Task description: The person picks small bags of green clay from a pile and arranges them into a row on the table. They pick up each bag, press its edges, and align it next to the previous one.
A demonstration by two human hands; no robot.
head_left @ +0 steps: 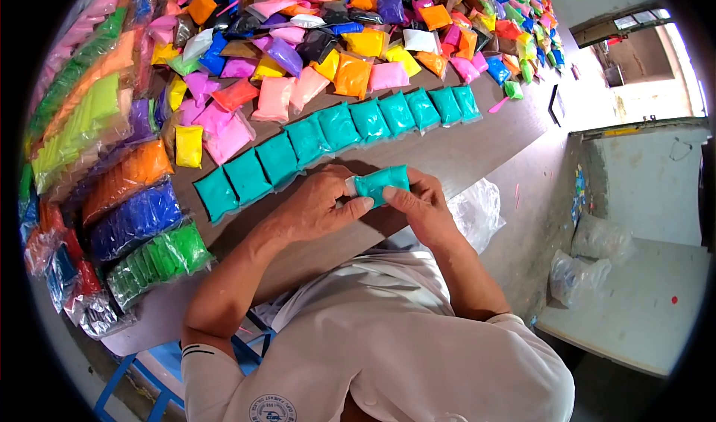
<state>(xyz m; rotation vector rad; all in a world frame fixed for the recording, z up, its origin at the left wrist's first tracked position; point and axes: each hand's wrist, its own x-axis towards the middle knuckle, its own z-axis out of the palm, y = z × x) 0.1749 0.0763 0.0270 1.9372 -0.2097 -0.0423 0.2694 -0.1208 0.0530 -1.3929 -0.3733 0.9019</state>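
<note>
Head view: a teal packet (pixel 382 183) was pinched at its ends between the left hand (pixel 317 207) and the right hand (pixel 426 212), both closed on it, just above the near edge of the table (pixel 462 153). A row of teal packets (pixel 339 127) had already been laid side by side beyond it (touching, edge to edge). The work was judged well under way but unfinished: the held packet was not yet set down, and the mixed heap of coloured packets (pixel 350 75) was left unsorted.

No text is legible; the round emblem (pixel 272 411) on the shirt (pixel 388 332) is too blurred.
</note>
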